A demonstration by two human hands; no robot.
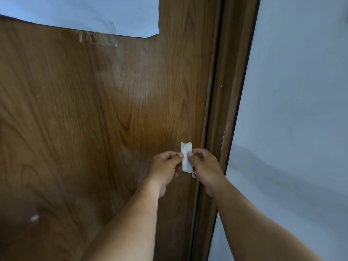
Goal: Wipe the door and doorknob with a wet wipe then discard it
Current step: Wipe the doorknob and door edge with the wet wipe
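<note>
Hands, left hand (166, 163) and right hand (204, 163), pinch a folded wet wipe (186, 157) between them before the door (94, 110).

pale wall (301, 91), brown door frame (226, 91)

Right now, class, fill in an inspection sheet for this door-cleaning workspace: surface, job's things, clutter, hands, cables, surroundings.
Surface: wooden door, upright, shut against its frame.
Job's things: white folded wet wipe held in front of the door; doorknob mostly hidden behind the hands, only a metal glint shows.
Clutter: sheet of paper fixed to the door's top, clear tape below it; small white mark low on the door.
Hands: left hand and right hand both pinch the wipe.
Cables: nothing seen.
Surroundings: plain pale wall to the right of the frame.
</note>
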